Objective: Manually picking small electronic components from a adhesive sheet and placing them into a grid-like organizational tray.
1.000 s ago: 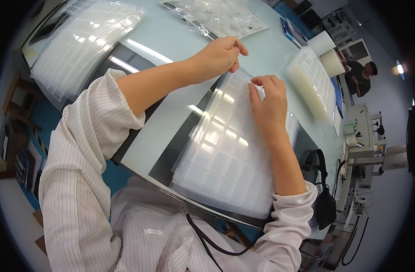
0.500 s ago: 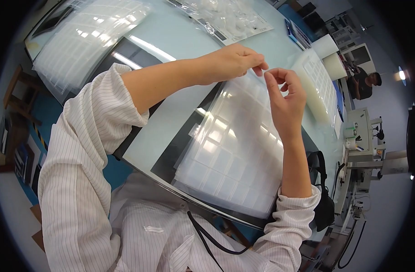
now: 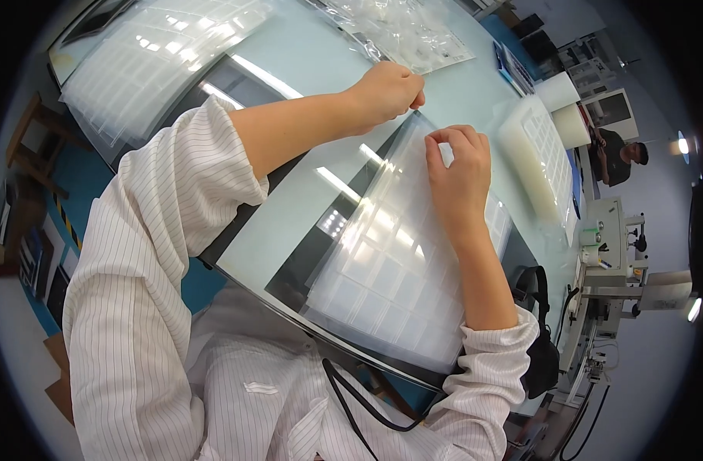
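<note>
A clear plastic sheet (image 3: 390, 284) marked into a grid of rectangular cells lies at a slant in front of me, seemingly with other sheets under it. My left hand (image 3: 386, 98) is closed at the sheet's far corner, its fingertips pinching there. Slightly nearer and to the right, my right hand (image 3: 460, 173) makes a pinch, thumb against forefinger, at the sheet's upper edge. The film between the two hands looks raised; its exact edge is hard to make out. A dark mat (image 3: 301, 269) shows along the left side of the sheet.
Stacked clear gridded sheets (image 3: 155, 69) lie far left. A thick pile of translucent sheets (image 3: 532, 150) stands right, near white rolls (image 3: 559, 92). Clear bags (image 3: 405, 34) lie at the back. A black bag (image 3: 542, 357) hangs by the table's right edge. Another person (image 3: 619, 157) is farther off.
My left hand has moved slightly left and up, apart from the right hand. The right hand has shifted a little left and down. The sheet's far corner now shows between them.
</note>
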Motion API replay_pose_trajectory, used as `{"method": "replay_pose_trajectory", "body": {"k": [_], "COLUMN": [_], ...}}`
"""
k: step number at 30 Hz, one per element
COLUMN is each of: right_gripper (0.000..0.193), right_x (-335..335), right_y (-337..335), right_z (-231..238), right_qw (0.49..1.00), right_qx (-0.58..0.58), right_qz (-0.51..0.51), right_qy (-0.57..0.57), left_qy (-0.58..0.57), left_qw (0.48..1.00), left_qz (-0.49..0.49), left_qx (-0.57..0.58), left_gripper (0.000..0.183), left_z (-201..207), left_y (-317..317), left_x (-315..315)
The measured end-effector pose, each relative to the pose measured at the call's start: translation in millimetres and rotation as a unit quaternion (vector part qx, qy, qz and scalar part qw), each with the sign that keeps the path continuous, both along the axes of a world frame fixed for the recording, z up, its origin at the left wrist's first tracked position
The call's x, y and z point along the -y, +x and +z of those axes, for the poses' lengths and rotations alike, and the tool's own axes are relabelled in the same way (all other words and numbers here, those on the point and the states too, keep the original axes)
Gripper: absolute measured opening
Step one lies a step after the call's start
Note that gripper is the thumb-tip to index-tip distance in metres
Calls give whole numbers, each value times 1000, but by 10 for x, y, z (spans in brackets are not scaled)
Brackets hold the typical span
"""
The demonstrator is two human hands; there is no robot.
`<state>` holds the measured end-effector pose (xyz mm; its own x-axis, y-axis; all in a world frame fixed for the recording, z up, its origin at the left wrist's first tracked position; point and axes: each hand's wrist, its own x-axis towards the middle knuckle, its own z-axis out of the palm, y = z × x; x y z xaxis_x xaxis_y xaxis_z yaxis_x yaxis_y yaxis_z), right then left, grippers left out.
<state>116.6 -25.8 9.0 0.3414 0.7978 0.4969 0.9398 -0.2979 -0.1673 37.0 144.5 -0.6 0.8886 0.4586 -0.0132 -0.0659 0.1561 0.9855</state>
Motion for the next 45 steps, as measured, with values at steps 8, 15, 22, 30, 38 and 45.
{"method": "replay_pose_trajectory", "body": {"k": [8, 15, 22, 30, 38, 45], "right_gripper": [9, 11, 12, 8, 12, 8], "right_x": [-14, 31, 173, 232, 224, 207], "right_y": [-11, 61, -141, -309, -309, -290], "right_z": [-30, 104, 288, 13, -7, -37], "right_qw": [998, 995, 986, 998, 999, 997], "right_qx": [-13, -6, -120, 27, -12, 45], "right_qz": [33, 57, 20, 48, 51, 50], "right_qy": [48, 84, 114, 2, 7, 24], "left_qy": [41, 132, 101, 55, 33, 43], "left_qw": [998, 988, 988, 997, 998, 997], "left_qz": [43, -75, -112, -49, -41, -58], "left_qx": [-13, 31, 42, 36, 28, 24], "left_gripper": [28, 32, 29, 28, 25, 25], "left_z": [-87, 96, 145, 89, 33, 43], "left_y": [46, -15, -95, -79, -48, -64], "left_x": [56, 143, 170, 200, 132, 137]}}
